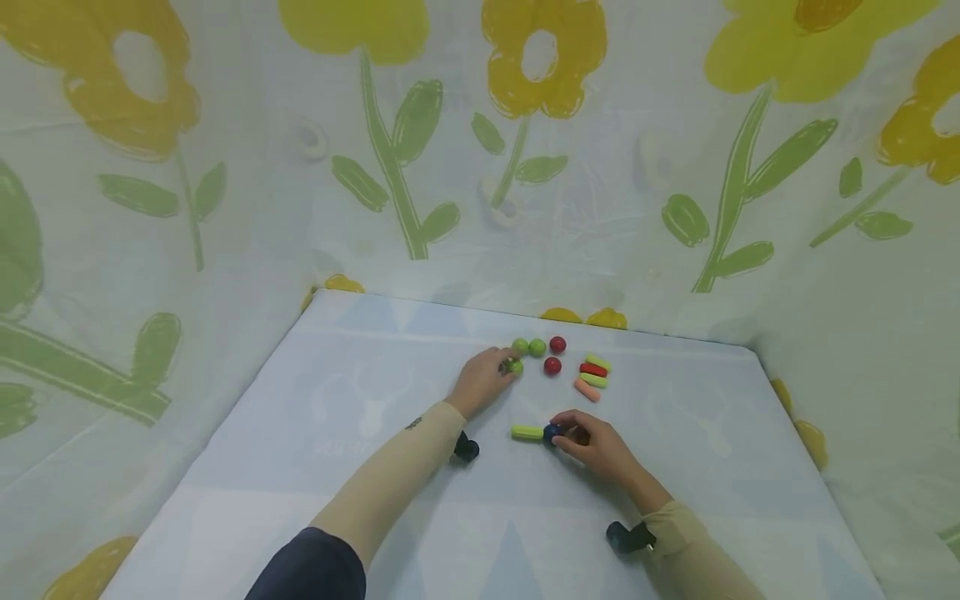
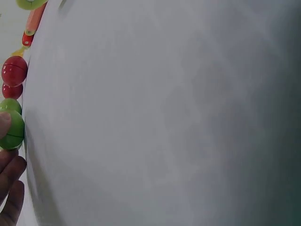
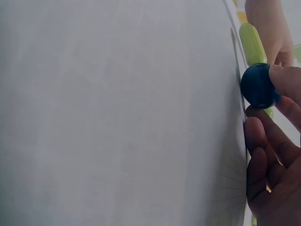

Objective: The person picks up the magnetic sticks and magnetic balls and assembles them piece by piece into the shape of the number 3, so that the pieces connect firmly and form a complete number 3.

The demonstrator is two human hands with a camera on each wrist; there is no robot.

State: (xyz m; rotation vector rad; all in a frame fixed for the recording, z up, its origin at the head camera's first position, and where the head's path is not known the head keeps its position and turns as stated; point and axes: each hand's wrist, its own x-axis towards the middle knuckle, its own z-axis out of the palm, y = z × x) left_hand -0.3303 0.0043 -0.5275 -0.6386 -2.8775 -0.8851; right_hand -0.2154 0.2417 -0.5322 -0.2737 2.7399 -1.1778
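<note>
My left hand [image 1: 483,382], at the far middle of the table, has its thumb and fingers around a green ball [image 1: 516,367]. In the left wrist view the thumb lies on this glossy green ball [image 2: 15,132], which shows a seam line. Nearer and to the right, my right hand [image 1: 596,446] pinches a dark blue ball [image 1: 551,433] between thumb and fingers. That blue ball [image 3: 257,87] sits at the right end of a yellow-green stick [image 1: 527,432], which lies on the table. The stick's other end points left.
Two more green balls [image 1: 537,347] and two red balls [image 1: 557,344] lie beyond the hands. To their right is a row of short sticks: yellow-green, a red stick [image 1: 593,369] and an orange stick [image 1: 587,390]. Flower-printed curtains [image 1: 570,208] surround the white table [image 1: 315,417].
</note>
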